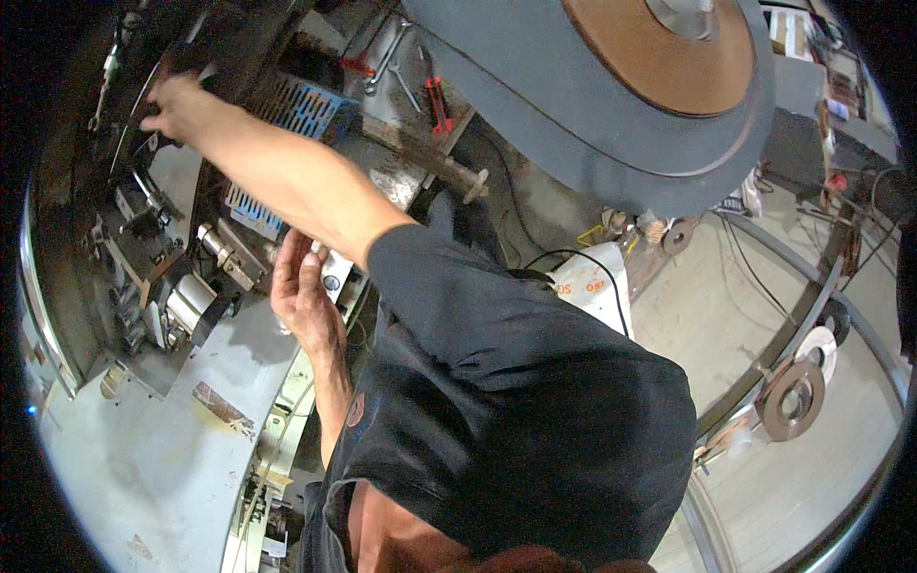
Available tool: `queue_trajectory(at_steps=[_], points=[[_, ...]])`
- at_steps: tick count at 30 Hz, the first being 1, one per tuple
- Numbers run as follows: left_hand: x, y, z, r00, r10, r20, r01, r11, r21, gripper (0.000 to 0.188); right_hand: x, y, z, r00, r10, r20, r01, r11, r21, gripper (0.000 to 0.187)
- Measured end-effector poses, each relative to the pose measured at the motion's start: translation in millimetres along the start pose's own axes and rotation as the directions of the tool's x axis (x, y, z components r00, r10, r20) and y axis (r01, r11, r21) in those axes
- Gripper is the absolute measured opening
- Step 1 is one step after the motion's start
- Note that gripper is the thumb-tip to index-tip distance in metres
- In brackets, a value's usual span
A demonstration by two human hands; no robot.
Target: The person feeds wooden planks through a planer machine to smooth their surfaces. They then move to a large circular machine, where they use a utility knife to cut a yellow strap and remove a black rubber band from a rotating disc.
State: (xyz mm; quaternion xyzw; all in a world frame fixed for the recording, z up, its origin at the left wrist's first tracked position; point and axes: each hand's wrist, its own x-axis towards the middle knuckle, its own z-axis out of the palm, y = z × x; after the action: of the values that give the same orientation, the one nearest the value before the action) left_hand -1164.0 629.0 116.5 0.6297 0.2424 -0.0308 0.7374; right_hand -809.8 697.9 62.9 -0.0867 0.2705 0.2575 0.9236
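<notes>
My right arm reaches across to the far left, over a blue slotted tray (pixel 301 103). At its end my right hand (pixel 177 107), somewhat blurred, has its fingers apart beside a dark part of the machine; I see nothing held in it. Lower down, my left hand (pixel 308 304) is raised with thumb and fingers brought together. Something small and pale seems to be between them, too hidden to name. Close to that hand are a pale panel with a round button (pixel 331 284) and a metal cylindrical fitting (pixel 222 250). Beyond the fitting lies a shiny metal cylinder (pixel 191 302).
A pale grey machine top (pixel 143 468) spreads at lower left. Wrenches (pixel 390 57) and a red-handled tool (pixel 437 103) lie on the bench at the top. A big grey disc-shaped housing (pixel 573 124) stands at upper right. A brown ring (pixel 793 401) is at far right.
</notes>
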Motion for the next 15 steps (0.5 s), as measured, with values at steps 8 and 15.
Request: queue_trajectory(at_steps=[8,15], points=[[-15,-34,-54,0.988,0.137,-0.075,-0.113,0.959,0.261,0.044,-59,12,-38,0.808,-0.163,0.566,0.492,0.715,-0.497,0.05],[-28,-19,-28,0.995,0.0,-0.105,0.003,1.0,0.026,0.041,-48,-24,-19,0.984,-0.094,0.152,0.144,0.919,-0.367,0.048]])
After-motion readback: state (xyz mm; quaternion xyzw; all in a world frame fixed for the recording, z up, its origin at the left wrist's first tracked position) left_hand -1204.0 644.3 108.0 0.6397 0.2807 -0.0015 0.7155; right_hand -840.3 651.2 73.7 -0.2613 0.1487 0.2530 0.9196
